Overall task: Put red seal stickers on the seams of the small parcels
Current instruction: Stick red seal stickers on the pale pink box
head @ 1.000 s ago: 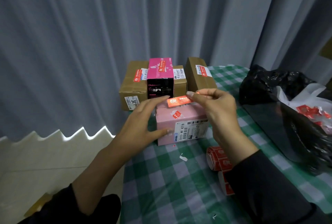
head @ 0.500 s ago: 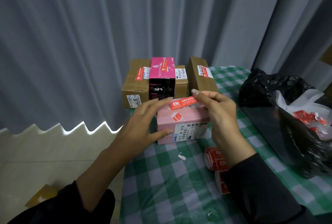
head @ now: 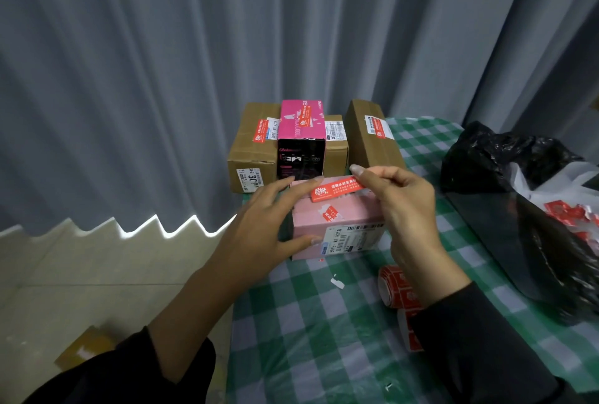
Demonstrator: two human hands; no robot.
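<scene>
Head view: a red seal sticker [head: 337, 191] hangs just above the pink parcel [head: 340, 225], not yet pressed down.

Near the left edge of the tabletop [head: 324, 338], the right hand [head: 402, 202] pinches the sticker's right end between thumb and fingertips. The left hand [head: 259, 231] lies straight-fingered against the parcel's left side, thumb on the front face, bracing it and gripping nothing. The strip looks paper-thin, light and floppy, so I'd judge it best held by its very end, then smoothed across the seam; if it sags it may crease or stick crooked. The parcel seems a light card box, likely to slide on the cloth unless braced. At the far left corner stand brown parcels [head: 256, 147] bearing red stickers. A sticker roll [head: 397, 287] lies beside the right wrist.
</scene>
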